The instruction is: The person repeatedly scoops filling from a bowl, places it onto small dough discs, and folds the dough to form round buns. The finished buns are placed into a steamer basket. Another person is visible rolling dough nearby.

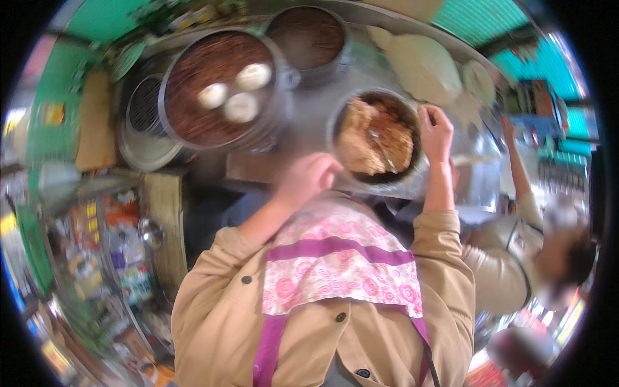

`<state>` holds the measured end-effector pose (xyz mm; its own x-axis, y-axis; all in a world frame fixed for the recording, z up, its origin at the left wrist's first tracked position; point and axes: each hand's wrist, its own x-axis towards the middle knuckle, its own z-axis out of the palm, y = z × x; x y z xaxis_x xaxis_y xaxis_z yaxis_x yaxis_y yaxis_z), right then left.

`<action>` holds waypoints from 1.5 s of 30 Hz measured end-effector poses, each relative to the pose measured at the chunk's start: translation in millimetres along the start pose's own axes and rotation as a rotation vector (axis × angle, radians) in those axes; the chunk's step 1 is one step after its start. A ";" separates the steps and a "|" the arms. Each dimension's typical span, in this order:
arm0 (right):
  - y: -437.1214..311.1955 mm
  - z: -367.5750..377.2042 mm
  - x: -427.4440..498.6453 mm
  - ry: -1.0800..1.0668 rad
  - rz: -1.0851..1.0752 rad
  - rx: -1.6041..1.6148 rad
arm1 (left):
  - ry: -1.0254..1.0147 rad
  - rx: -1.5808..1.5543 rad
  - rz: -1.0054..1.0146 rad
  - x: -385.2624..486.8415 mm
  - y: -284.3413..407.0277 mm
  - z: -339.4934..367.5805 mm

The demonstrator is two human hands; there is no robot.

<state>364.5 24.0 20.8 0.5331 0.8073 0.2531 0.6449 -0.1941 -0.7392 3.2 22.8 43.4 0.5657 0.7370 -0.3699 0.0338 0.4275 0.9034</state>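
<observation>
My right hand [436, 133] is at the right rim of a round metal bowl [333, 140], its fingers curled with the fingertips close together. Whether it grips the rim is not clear. Inside the bowl lies a crumbly light-brown filling [358, 140], darker and reddish towards the back, with a metal spoon [387, 157] resting in it. My left hand [312, 176] is blurred in front of my apron, left of the bowl, fingers bent inward; anything in it is hidden. Further left, three round white buns [242, 107] sit on the brown, fibrous-looking lining of a large round steamer [167, 109].
A second round steamer [309, 41] stands behind. Pale dough [423, 67] spreads on the metal worktop [309, 111] at the back right. A co-worker [512, 256] reaches over the worktop at my right. Left are a metal pan [150, 152] and a cluttered shelf [106, 242].
</observation>
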 end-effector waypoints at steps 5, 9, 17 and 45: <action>216.7 -41.4 -106.3 0.122 0.357 -0.007 | -0.065 -0.204 -0.180 10.4 -5.4 30.2; 196.1 -26.1 -136.9 0.052 0.480 -0.116 | -0.021 -0.111 -0.228 8.9 -11.0 48.1; 176.9 -19.7 -107.0 -0.148 0.394 -0.507 | -0.064 -0.061 -0.183 7.8 -14.3 66.6; -24.8 26.7 -75.7 -0.858 0.012 -0.756 | 0.090 -0.126 -0.106 25.6 -48.2 9.2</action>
<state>293.5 -17.4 3.3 0.1792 0.8613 -0.4755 0.9615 -0.2557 -0.1009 23.6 16.3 -7.6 0.4886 0.7254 -0.4849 -0.0173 0.5637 0.8258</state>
